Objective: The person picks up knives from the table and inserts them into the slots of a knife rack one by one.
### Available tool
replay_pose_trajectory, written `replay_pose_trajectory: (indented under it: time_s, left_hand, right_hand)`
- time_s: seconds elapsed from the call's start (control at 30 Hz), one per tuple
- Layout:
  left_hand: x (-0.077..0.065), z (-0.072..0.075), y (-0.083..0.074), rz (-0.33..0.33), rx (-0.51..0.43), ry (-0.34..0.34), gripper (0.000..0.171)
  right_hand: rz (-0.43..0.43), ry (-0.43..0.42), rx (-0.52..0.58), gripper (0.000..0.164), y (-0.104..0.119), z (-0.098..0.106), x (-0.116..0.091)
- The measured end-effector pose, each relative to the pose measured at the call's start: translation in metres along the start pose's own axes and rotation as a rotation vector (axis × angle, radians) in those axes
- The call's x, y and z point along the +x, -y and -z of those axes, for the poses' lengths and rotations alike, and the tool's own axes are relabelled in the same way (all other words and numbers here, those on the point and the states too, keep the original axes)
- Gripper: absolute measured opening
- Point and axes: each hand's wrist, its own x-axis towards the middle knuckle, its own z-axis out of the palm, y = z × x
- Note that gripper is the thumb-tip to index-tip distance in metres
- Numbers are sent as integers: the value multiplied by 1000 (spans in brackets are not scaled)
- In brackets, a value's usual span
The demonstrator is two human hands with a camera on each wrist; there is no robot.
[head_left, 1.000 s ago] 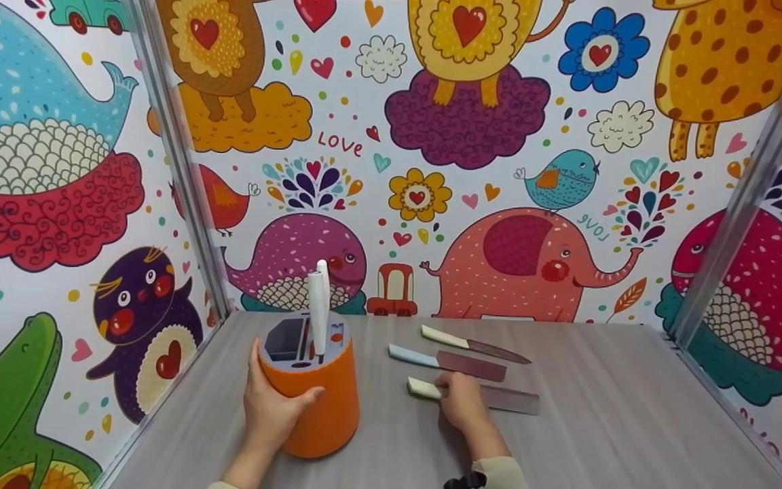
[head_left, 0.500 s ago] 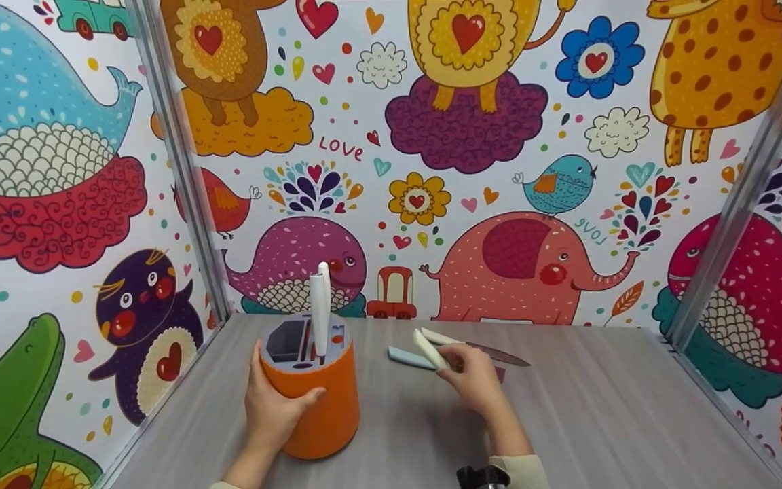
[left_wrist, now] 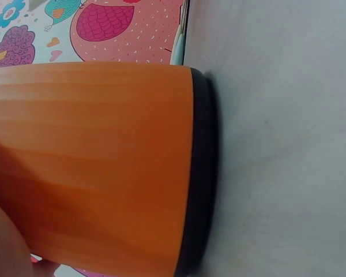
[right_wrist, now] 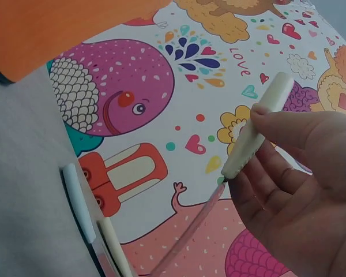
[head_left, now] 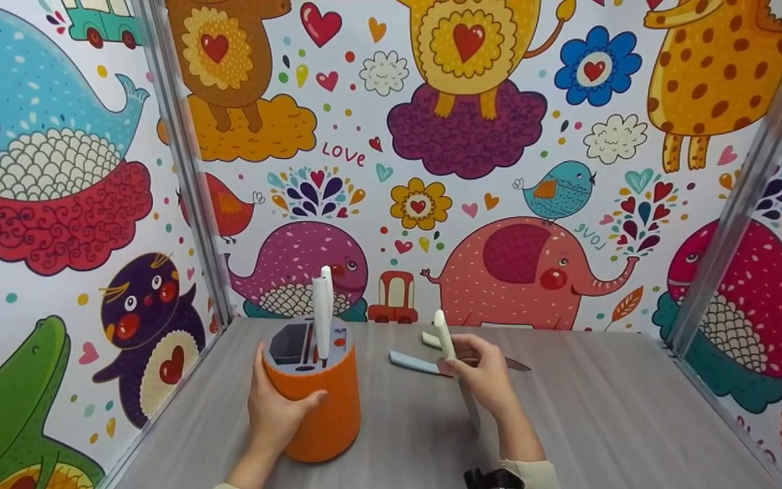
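The right grip (head_left: 485, 368) is pinching the cream-handled knife (head_left: 444, 334) by its handle above the tabletop (head_left: 601, 401), blade slanting down, while the left grip (head_left: 280, 407) is clasping the orange knife block (head_left: 335, 407). Careful work is likely requiring a firm pinch and a steady block.

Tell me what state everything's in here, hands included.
Block, upright on the table
White handles, standing in the block
Held knife, tilted, blade slanting down
Blue-handled knife, lying on table, blade mostly hidden
Rear knife, lying on table, partly hidden
Left hand, holding the block
Right hand, gripping the held knife
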Motion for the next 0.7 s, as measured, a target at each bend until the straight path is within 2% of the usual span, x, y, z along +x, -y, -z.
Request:
replay_pose_trajectory:
  time_s: [0.3, 0.5, 0.6, 0.7]
  left_hand:
    - [-1, 1, 1, -20, 2, -25, 133]
    - [0, 4, -1, 11, 2, 24, 129]
    - [1, 6, -4, -38, 21, 16, 124]
    - [-1, 10, -10, -153, 38, -71, 109]
  right_hand:
    - [20, 6, 181, 33, 7, -10, 2]
    - [41, 31, 216, 33, 17, -22, 0]
    - [57, 57, 219, 34, 21, -30, -3]
    - [56, 87, 217, 35, 24, -38, -7]
